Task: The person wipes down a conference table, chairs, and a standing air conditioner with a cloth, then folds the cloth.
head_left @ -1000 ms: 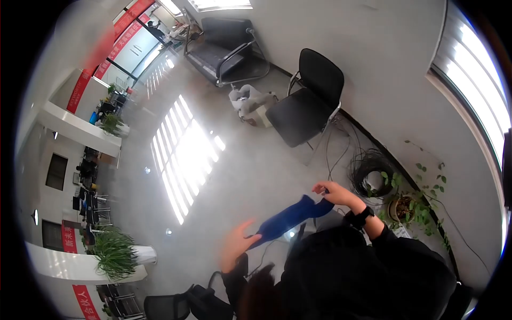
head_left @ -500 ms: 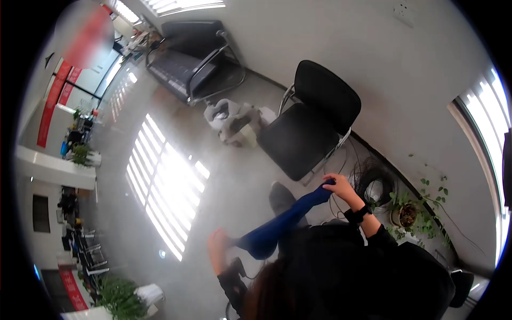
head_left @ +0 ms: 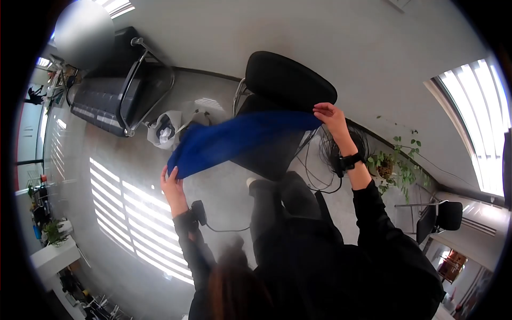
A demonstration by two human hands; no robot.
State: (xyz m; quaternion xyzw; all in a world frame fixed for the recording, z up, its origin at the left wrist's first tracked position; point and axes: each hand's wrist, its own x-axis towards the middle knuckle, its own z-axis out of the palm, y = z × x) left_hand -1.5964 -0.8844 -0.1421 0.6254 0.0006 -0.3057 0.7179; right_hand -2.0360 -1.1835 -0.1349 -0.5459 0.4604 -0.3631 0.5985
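Observation:
A blue cloth (head_left: 234,137) is stretched out in the air between my two hands, slightly blurred. It hangs in front of a black chair (head_left: 290,77) and hides part of its seat. My left hand (head_left: 173,191) pinches the cloth's lower left end, fingers pointing up. My right hand (head_left: 330,120) pinches the other end, higher up, near the edge of the chair back. The cloth sags a little between them. Whether it is a garment or a plain piece of fabric I cannot tell.
A dark padded bench (head_left: 106,101) with metal arms stands at the upper left. Beside it a white plastic bag (head_left: 162,130) lies on the floor. Coiled black cable (head_left: 328,152) and a potted plant (head_left: 385,168) are along the wall at right.
Both hands have risen and moved farther forward, carrying the cloth from over my lap up before the chair. The cloth is now spread wider. My view has turned and shifted too.

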